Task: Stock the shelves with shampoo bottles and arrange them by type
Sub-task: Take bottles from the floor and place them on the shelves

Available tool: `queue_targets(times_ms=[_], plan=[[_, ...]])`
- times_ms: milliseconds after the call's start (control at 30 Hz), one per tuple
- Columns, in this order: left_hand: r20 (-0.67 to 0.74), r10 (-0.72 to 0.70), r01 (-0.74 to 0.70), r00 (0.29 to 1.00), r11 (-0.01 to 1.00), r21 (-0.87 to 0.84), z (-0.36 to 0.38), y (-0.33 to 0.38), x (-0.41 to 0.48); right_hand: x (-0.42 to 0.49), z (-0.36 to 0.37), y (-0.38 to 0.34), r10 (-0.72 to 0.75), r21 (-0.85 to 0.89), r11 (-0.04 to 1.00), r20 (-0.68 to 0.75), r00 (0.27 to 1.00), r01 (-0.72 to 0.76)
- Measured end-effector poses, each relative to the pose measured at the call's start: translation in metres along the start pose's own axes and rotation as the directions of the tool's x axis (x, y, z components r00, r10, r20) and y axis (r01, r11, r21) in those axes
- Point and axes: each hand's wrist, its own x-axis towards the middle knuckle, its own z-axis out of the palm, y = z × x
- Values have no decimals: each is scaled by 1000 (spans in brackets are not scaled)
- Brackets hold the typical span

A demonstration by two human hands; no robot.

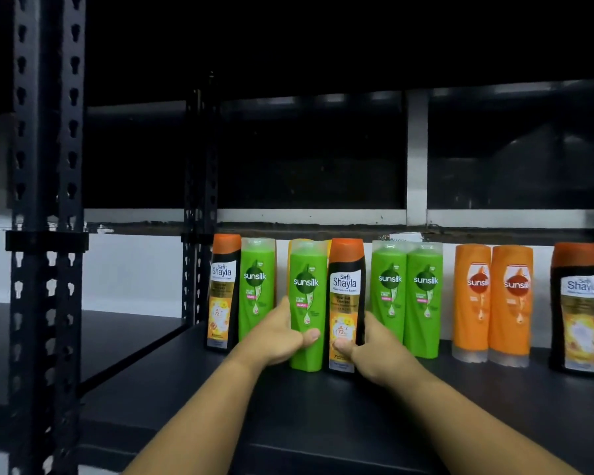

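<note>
Head view of a dark matte metal shelf (323,423) framed by a black perforated steel upright (45,200). The left hand (282,337) grasps a green plastic Sunsilk shampoo bottle (306,303): its fingers wrap round the bottle's left side and the thumb lies across the lower front. The right hand (367,351) grasps a black Safi Shayla shampoo bottle with an orange cap (345,303) from the right side, its thumb on the lower label. The two held bottles stand upright and touch side by side, forward of the row, with their bases at the shelf surface.

Row behind, left to right:
- a second black orange-capped Shayla bottle (222,293)
- a single green Sunsilk bottle (256,286)
- a pair of green Sunsilk bottles (407,296), touching each other
- a pair of orange Sunsilk bottles (492,303)
- further black Shayla bottles (578,310), cut by the frame's right edge
</note>
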Motion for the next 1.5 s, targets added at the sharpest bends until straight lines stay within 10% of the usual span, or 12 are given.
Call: queue_targets(times_ms=[1267,1500], plan=[[-173,42,3,984,968,250,11,-39,18,20,22,26,-142,-188,975,-129,981,116],[-184,34,36,982,931,364,12,-35,4,2,15,11,-123,-462,887,-189,974,22]])
